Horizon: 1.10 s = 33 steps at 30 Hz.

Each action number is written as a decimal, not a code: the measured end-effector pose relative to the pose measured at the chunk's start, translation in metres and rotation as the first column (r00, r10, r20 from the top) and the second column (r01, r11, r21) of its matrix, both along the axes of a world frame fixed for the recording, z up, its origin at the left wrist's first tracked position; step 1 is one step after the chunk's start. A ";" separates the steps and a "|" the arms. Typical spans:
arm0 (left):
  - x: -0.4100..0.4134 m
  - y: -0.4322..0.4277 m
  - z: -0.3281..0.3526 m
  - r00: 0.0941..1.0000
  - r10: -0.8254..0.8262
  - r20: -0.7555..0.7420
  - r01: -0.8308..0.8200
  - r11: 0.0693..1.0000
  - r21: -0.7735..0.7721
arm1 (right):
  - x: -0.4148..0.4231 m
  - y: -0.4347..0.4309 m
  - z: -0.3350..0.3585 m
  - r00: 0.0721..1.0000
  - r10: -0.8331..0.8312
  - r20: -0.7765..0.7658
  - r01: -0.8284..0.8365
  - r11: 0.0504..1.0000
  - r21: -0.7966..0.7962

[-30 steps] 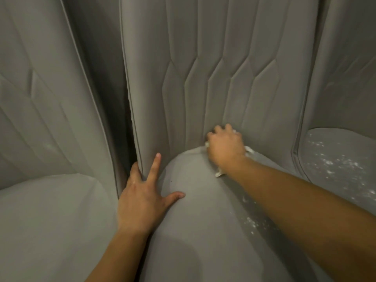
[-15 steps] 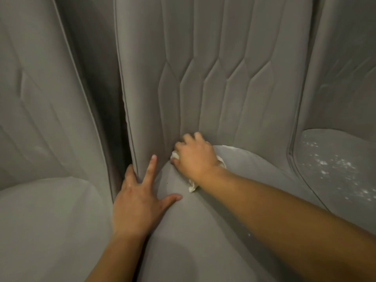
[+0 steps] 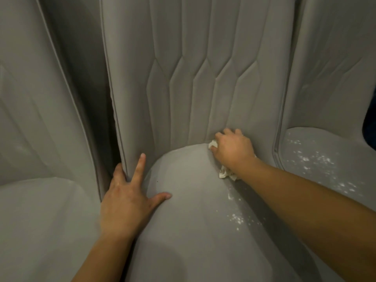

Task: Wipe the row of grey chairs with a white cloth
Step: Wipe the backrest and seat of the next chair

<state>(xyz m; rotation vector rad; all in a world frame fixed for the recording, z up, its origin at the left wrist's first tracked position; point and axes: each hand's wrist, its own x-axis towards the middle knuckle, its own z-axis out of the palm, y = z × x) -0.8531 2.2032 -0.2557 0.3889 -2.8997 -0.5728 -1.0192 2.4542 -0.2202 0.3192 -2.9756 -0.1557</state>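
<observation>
The middle grey chair fills the view, with its seat cushion [image 3: 193, 216] below and its quilted backrest [image 3: 203, 78] above. My right hand [image 3: 234, 149] is shut on a crumpled white cloth [image 3: 225, 173], pressed into the crease where seat meets backrest, right of centre. Bits of the cloth stick out by the thumb and under the wrist. My left hand [image 3: 126, 200] lies flat and spread on the seat's left edge, its fingers around the backrest's left border. White specks [image 3: 237, 217] dot the seat on the right.
A second grey chair [image 3: 40, 220] stands to the left, beyond a dark gap [image 3: 105, 123]. A third grey chair seat [image 3: 317, 163] on the right carries many white specks. A dark opening [image 3: 370, 127] shows at the right edge.
My right hand slid the cloth along the seat crease, first left and then back to the right. My left hand stayed braced on the seat's left edge.
</observation>
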 end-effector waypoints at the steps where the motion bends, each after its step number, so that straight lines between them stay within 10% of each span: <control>1: 0.000 0.000 0.000 1.000 0.002 0.001 -0.002 1.000 0.002 | 0.000 0.000 0.006 0.999 0.002 0.040 -0.001 1.000 -0.031; 6: -0.001 0.001 0.002 1.000 -0.004 0.010 0.004 1.000 0.000 | 0.006 -0.041 0.033 0.990 0.134 0.048 -0.109 0.928 -0.357; 10: 0.000 0.002 0.003 0.999 -0.006 0.034 0.006 1.000 -0.010 | 0.021 -0.081 0.009 0.931 0.287 0.225 -0.256 0.954 -0.160; 26: 0.001 -0.001 0.002 1.000 -0.004 0.010 0.004 1.000 0.016 | 0.012 0.039 0.021 0.962 -0.152 0.229 0.115 0.979 0.168; 33: 0.001 0.001 0.003 1.000 -0.004 0.009 0.004 1.000 0.018 | 0.013 -0.012 0.029 0.958 0.242 0.155 -0.226 0.967 -0.117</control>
